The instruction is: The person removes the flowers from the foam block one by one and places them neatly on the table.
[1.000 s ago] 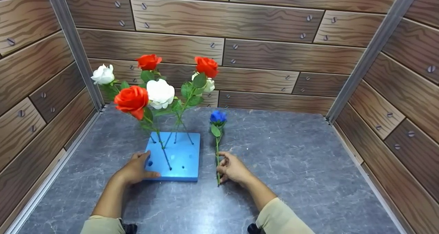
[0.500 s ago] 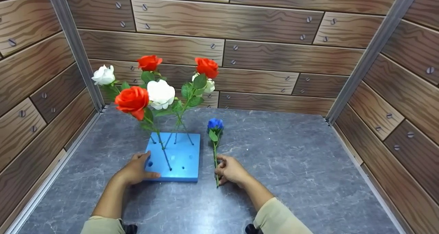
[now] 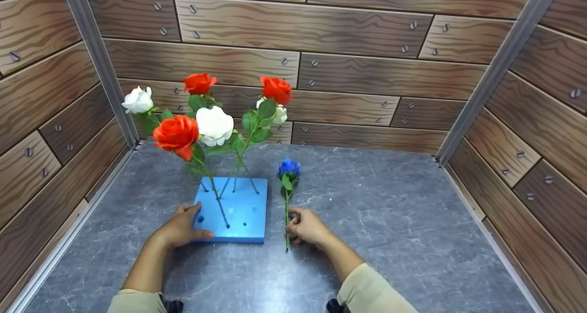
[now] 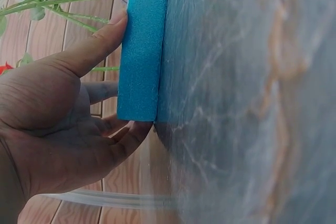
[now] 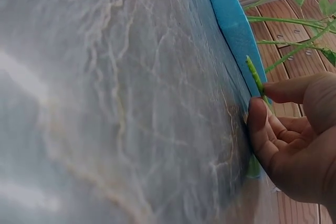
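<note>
A blue rose [image 3: 289, 167] with a green stem lies along the grey table, right of a blue foam block [image 3: 252, 209]. My right hand [image 3: 309, 228] pinches its lower stem between thumb and fingers; in the right wrist view the cut stem end [image 5: 254, 74] sticks out past the fingertips. My left hand [image 3: 178, 228] holds the block's near left corner. In the left wrist view the thumb of the left hand [image 4: 58, 108] presses the block's top edge [image 4: 142, 66], and the other fingers bend round its side. Red roses [image 3: 176, 134] and white roses [image 3: 214, 125] stand in the block's holes.
A small hole [image 3: 245, 224] and a larger one [image 3: 200, 219] show in the block's near part. Wood-patterned walls [image 3: 367, 74] enclose the table [image 3: 390, 221] at the back and both sides, with metal posts [image 3: 500, 69] in the corners.
My right hand has shifted slightly left and towards me, bringing the blue rose with it. The left hand and the block have stayed in place.
</note>
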{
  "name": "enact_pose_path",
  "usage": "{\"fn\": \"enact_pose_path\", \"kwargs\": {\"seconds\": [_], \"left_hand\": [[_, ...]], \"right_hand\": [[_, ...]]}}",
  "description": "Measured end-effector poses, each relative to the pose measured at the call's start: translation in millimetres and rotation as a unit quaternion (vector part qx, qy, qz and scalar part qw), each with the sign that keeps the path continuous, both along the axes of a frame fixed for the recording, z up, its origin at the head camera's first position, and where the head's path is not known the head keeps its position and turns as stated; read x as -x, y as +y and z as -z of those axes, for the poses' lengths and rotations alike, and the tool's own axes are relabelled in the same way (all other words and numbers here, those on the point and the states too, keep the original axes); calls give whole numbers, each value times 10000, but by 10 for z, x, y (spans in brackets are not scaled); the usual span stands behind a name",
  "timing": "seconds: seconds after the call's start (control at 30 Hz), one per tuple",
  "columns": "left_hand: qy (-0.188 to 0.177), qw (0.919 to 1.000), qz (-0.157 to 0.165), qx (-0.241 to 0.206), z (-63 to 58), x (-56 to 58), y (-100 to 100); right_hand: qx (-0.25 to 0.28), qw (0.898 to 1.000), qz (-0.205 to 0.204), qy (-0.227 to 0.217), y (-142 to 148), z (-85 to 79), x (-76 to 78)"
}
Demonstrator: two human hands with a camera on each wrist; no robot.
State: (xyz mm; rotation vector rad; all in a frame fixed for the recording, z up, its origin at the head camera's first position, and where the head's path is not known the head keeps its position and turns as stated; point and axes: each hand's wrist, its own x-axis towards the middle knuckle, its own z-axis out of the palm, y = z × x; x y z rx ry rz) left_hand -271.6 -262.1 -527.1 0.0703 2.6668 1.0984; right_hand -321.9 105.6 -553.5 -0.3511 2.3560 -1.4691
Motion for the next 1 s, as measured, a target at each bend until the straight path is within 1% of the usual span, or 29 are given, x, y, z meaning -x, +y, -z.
{"fn": "enact_pose_path", "kwargs": {"seconds": [0.07,0.13,0.23,0.27,0.33,0.5,0.6,0.77,0.87,1.0], "left_hand": [[-4,10000,-21,-13,0,-2,3],[-2,10000,-39,-11,2,-2,5],[-14,10000,-63,-14,9,0,5],[-26,10000,-72,-12,12,1,4],[-61,10000,-75,-5,12,1,1],[-69,10000,-46,46,12,8,-7],[-35,10000,-17,49,1,14,-14],[28,10000,-10,67,-10,21,-10],[43,10000,-26,51,-15,18,-1],[20,10000,-40,-52,-25,6,20]], "right_hand": [[-240,9995,2,215,-12,5,4],[-621,9962,14,605,-25,10,2],[-1236,9838,122,1295,-47,6,-12],[-1391,9793,170,1459,-54,3,-19],[-1591,9736,224,1620,-66,-1,-32],[-1746,9702,268,1658,-77,-1,-41],[-1754,9716,291,1562,-86,-11,-28],[-1694,9743,415,1427,-122,-40,1],[-1681,9722,537,1538,-158,-78,19],[-1497,9748,576,1550,-213,-140,52]]}}
